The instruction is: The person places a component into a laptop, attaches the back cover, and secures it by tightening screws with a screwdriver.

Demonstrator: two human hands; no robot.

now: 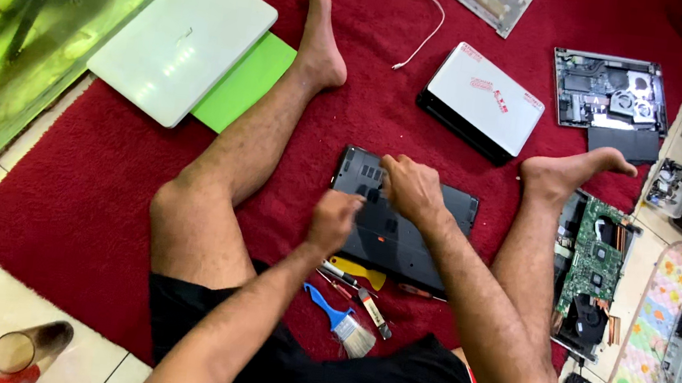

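Note:
A dark grey laptop point(430, 226) lies bottom side up on the red carpet point(88, 190) between my bare legs. My right hand point(411, 188) rests on its upper middle with the fingers curled; whether it holds a small tool I cannot tell. My left hand point(333, 221) is closed at the laptop's left edge, and what it grips is hidden. Just below the laptop lie a yellow pry tool point(360, 270), a blue-handled brush point(338, 317) and a screwdriver point(370, 303).
A white closed laptop point(181, 41) on a green one point(244, 82) lies at the upper left beside a green glass tank point(29, 24). Another white laptop point(486, 99) and a white cable point(426, 23) are ahead. Opened laptop chassis and a green circuit board point(595, 260) crowd the right. A glass point(25, 348) stands on the tiles.

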